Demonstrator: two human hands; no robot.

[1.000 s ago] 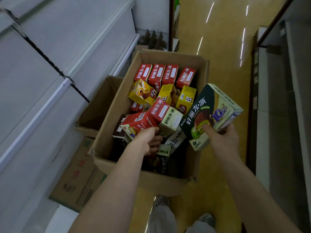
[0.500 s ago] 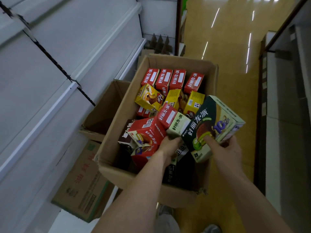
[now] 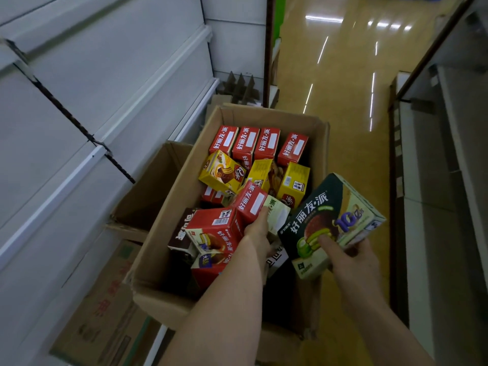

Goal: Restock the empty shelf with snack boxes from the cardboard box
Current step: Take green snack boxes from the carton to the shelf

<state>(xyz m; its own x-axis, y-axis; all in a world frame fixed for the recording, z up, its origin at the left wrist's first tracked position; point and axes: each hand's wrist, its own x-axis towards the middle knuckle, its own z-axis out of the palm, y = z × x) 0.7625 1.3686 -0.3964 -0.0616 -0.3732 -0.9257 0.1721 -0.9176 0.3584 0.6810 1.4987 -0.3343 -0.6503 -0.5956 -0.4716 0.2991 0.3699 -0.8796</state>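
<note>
Shelving [image 3: 79, 107] across the left of the frame shows bare grey boards, with not one snack box on any part you can see. By my reading the restock has barely begun and nearly all of it lies ahead. Your right hand [image 3: 353, 262] is clamped on a dark green snack box [image 3: 327, 220] at centre right, thumb pressed on its printed front and fingers tucked under it. That box is tilted and held over the right-hand side of the cardboard box [image 3: 264, 116]. Your left hand [image 3: 257, 231] is down inside the carton at centre frame, touching a red box [image 3: 250, 203], with a pale green box [image 3: 277, 215] just beside it. Its fingers are buried among the packs, so I cannot tell whether it has hold of anything. Plenty is left to move: a row of four red boxes [image 3: 258, 141] stands along the far wall, yellow boxes [image 3: 221, 173] lie jumbled below them, and more red packs and dark brown packs [image 3: 182, 231] crowd the near left. How deep the pile goes is hidden, the near right corner of the carton is dark beside your forearms, and the shelving runs off the left and top edges. A second open carton [image 3: 148, 196] sits just beside it at the left, its floor out of sight.
</note>
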